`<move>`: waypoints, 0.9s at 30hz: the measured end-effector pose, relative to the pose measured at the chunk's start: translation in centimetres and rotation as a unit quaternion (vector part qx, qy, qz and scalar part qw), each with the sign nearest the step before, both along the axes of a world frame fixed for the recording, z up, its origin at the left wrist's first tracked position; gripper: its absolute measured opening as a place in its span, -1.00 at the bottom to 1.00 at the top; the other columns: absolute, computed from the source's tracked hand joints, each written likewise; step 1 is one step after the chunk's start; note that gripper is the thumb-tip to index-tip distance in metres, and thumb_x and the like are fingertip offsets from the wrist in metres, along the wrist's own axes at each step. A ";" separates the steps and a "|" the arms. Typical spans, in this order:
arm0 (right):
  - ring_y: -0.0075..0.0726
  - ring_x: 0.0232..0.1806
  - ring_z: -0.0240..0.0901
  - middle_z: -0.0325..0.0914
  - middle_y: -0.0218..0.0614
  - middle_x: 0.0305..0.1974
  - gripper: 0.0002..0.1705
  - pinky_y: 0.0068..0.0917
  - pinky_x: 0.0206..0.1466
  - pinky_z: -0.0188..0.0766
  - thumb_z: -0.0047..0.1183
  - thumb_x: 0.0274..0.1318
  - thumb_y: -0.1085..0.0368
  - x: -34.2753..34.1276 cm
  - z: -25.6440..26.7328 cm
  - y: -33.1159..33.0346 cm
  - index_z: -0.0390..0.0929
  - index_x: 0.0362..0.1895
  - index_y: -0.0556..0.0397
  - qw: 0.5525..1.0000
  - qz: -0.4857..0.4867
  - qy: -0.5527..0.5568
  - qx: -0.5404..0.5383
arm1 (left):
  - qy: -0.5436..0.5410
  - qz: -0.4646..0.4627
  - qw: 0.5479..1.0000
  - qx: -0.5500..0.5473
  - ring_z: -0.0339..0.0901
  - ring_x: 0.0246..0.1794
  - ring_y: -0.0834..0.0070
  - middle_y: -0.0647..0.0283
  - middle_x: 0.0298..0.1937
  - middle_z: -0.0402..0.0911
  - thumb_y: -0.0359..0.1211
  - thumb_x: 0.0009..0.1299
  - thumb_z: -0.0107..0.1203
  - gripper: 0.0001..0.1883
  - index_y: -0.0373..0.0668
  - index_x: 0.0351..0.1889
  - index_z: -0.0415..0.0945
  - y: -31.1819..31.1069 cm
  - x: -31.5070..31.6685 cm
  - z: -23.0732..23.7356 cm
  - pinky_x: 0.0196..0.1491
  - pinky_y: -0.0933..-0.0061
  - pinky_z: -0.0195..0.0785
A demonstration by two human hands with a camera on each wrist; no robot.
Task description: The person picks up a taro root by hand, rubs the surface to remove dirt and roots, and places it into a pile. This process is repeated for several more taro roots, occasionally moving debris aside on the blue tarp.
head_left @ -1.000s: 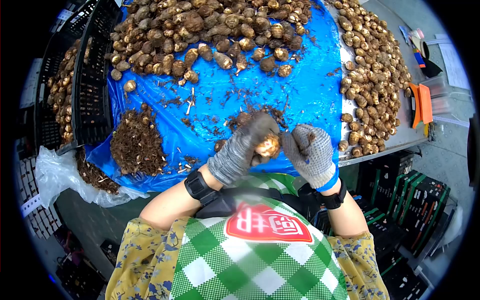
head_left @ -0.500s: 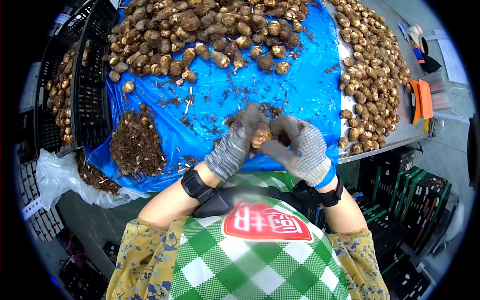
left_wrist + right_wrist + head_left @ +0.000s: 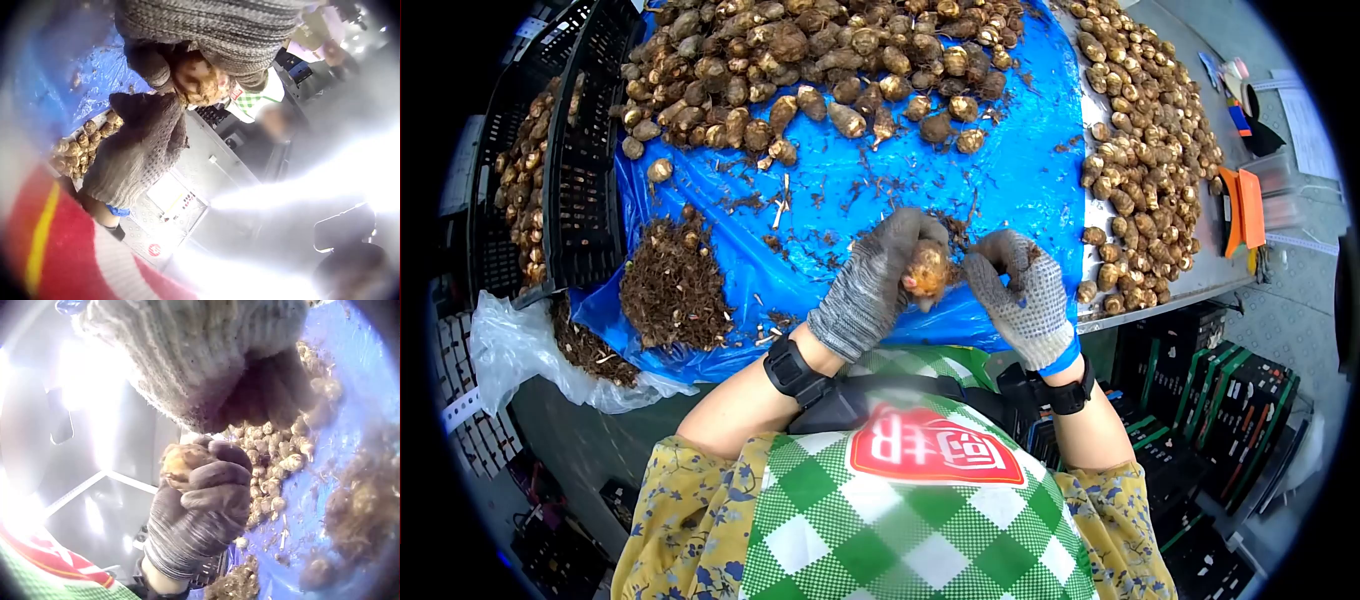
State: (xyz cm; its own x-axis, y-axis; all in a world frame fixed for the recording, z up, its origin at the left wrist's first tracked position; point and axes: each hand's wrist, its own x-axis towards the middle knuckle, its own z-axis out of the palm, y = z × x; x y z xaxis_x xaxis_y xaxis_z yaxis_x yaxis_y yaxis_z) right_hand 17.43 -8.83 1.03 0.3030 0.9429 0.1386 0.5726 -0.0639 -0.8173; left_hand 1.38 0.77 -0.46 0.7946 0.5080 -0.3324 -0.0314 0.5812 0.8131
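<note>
My gloved left hand (image 3: 868,288) grips a peeled-looking brown and cream tuber (image 3: 928,272) above the blue sheet (image 3: 830,195). Its fingers wrap the tuber (image 3: 180,465) in the right wrist view, where the left hand (image 3: 209,497) shows its dark coated fingers. Just right of the tuber is my gloved right hand (image 3: 1028,302), its fingers curled, with nothing visible in them. The left wrist view shows the right hand (image 3: 142,140) close against the tuber (image 3: 201,82); whether they touch, I cannot tell.
A large heap of rough tubers (image 3: 790,45) lies at the back. More tubers (image 3: 1145,160) cover the metal table's right side. Black crates (image 3: 585,170) stand left, near a pile of brown fibres (image 3: 672,290). An orange object (image 3: 1250,205) lies far right.
My right hand closed in on the tuber, its thumb reaching towards it, then drew back slightly to the right. The left hand has kept its grip, and the tuber's visible side has changed.
</note>
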 end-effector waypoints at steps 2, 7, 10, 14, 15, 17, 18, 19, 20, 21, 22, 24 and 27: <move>-0.14 -0.47 0.53 0.53 -0.22 -0.49 -0.89 -0.35 -0.44 0.39 0.11 0.03 0.42 -0.1 0.1 -0.3 0.45 -0.33 0.10 0.995 -0.008 0.099 0.004 | 0.016 0.018 0.998 0.066 0.54 -0.30 0.49 0.23 -0.20 0.53 0.11 0.43 -0.18 -0.47 -0.18 -0.02 0.39 -0.2 0.1 -0.5 -0.32 0.50 0.47; -0.10 -0.55 0.47 0.48 -0.15 -0.56 -0.73 -0.31 -0.49 0.35 0.21 0.04 0.23 -1.4 3.7 0.6 0.41 -0.56 0.04 0.990 0.066 -0.038 -0.117 | 0.024 -0.027 0.971 0.238 0.56 -0.11 0.33 0.08 0.00 0.50 -0.31 0.54 -0.22 -0.68 -0.20 0.19 0.30 -0.6 -0.1 -2.2 -0.18 0.40 0.52; -0.08 -0.64 0.38 0.41 -0.14 -0.64 -0.57 -0.24 -0.58 0.26 0.24 0.02 0.13 -1.7 3.0 0.4 0.31 -0.70 -0.01 0.987 0.099 -0.081 -0.095 | 0.015 -0.025 0.928 0.370 0.55 -0.24 0.42 0.11 -0.04 0.50 -0.27 0.55 -0.21 -0.66 -0.19 0.21 0.28 -1.0 -0.1 -5.4 -0.28 0.50 0.49; -0.10 -0.70 0.29 0.29 -0.19 -0.71 -0.59 -0.20 -0.61 0.16 0.17 0.07 0.28 -1.2 1.3 -0.1 0.28 -0.73 -0.01 0.993 0.089 0.047 -0.060 | 0.018 -0.040 0.999 0.018 0.48 -0.44 0.57 0.20 -0.20 0.52 -0.04 0.54 -0.22 -0.60 -0.16 0.04 0.35 -0.6 -0.8 -1.3 -0.50 0.64 0.34; -0.11 -0.69 0.29 0.28 -0.20 -0.71 -0.59 -0.21 -0.60 0.16 0.15 0.08 0.33 -0.7 1.3 -0.3 0.27 -0.74 0.00 0.990 0.058 0.099 -0.080 | -0.034 -0.014 0.994 -0.106 0.48 -0.45 0.58 0.22 -0.22 0.53 0.04 0.52 -0.23 -0.55 -0.14 -0.01 0.38 -0.5 -0.8 -1.7 -0.53 0.66 0.31; -0.10 -0.55 0.40 0.40 -0.18 -0.57 -0.79 -0.29 -0.50 0.28 0.09 0.09 0.43 0.0 1.4 -0.1 0.41 -0.57 0.04 0.998 0.026 0.044 -0.046 | -0.084 0.017 0.973 -0.215 0.46 -0.49 0.59 0.24 -0.27 0.55 0.12 0.51 -0.25 -0.50 -0.12 -0.08 0.41 -0.5 -0.5 -1.8 -0.59 0.68 0.25; -0.09 -0.51 0.43 0.43 -0.18 -0.52 -0.86 -0.30 -0.48 0.32 0.09 0.09 0.43 0.2 1.3 0.1 0.44 -0.51 0.05 1.000 0.014 0.004 -0.022 | -0.081 0.024 0.975 -0.204 0.45 -0.53 0.59 0.24 -0.30 0.55 0.12 0.51 -0.25 -0.50 -0.12 -0.09 0.41 -0.5 -0.4 -1.6 -0.62 0.68 0.23; -0.08 -0.47 0.45 0.46 -0.17 -0.48 -0.92 -0.31 -0.45 0.35 0.10 0.09 0.43 0.2 1.2 0.2 0.48 -0.45 0.06 0.999 0.003 -0.037 0.004 | -0.077 0.031 0.978 -0.192 0.44 -0.56 0.59 0.25 -0.32 0.55 0.13 0.50 -0.26 -0.50 -0.12 -0.10 0.41 -0.5 -0.3 -1.3 -0.65 0.68 0.21; -0.02 -0.38 0.49 0.51 -0.13 -0.38 -0.87 -0.31 -0.38 0.41 0.14 0.08 0.35 0.1 1.2 -0.2 0.50 -0.28 0.07 1.000 0.002 0.016 -0.018 | -0.058 0.034 0.982 -0.177 0.42 -0.56 0.61 0.26 -0.34 0.54 0.15 0.49 -0.25 -0.48 -0.12 -0.10 0.41 -0.6 -0.2 -1.1 -0.63 0.69 0.20; -0.02 -0.39 0.49 0.50 -0.13 -0.39 -0.85 -0.30 -0.38 0.41 0.15 0.08 0.31 0.0 1.4 -0.3 0.50 -0.28 0.08 0.999 0.024 0.017 -0.043 | -0.039 0.037 0.985 -0.162 0.41 -0.56 0.63 0.27 -0.35 0.54 0.17 0.48 -0.25 -0.46 -0.11 -0.10 0.41 -0.6 -0.1 -1.0 -0.62 0.69 0.19; -0.02 -0.41 0.48 0.50 -0.14 -0.41 -0.83 -0.29 -0.39 0.40 0.16 0.08 0.28 -0.1 1.7 -0.4 0.50 -0.28 0.08 0.997 0.046 0.019 -0.067 | -0.020 0.038 0.988 -0.146 0.39 -0.56 0.64 0.28 -0.37 0.54 0.20 0.47 -0.25 -0.45 -0.11 -0.10 0.41 -0.6 0.0 -0.7 -0.61 0.70 0.19; 0.01 -0.47 0.46 0.49 -0.12 -0.46 -0.77 -0.25 -0.43 0.37 0.17 0.09 0.18 -0.4 2.8 0.1 0.51 -0.29 0.07 0.984 0.090 -0.024 -0.152 | 0.004 -0.003 0.999 -0.050 0.35 -0.59 0.70 0.35 -0.41 0.47 0.22 0.46 -0.26 -0.44 -0.10 -0.10 0.37 -0.8 0.2 0.2 -0.63 0.71 0.15; -0.39 -0.50 0.39 0.47 -0.31 -0.50 -0.84 -0.43 -0.42 0.33 0.16 0.10 0.29 -1.5 2.6 0.9 0.52 -0.37 0.12 0.983 0.137 -0.072 -0.098 | 0.038 -0.027 0.998 0.033 0.33 -0.58 0.73 0.40 -0.43 0.44 0.21 0.44 -0.18 -0.45 -0.11 -0.09 0.35 -0.5 0.3 0.3 -0.62 0.71 0.16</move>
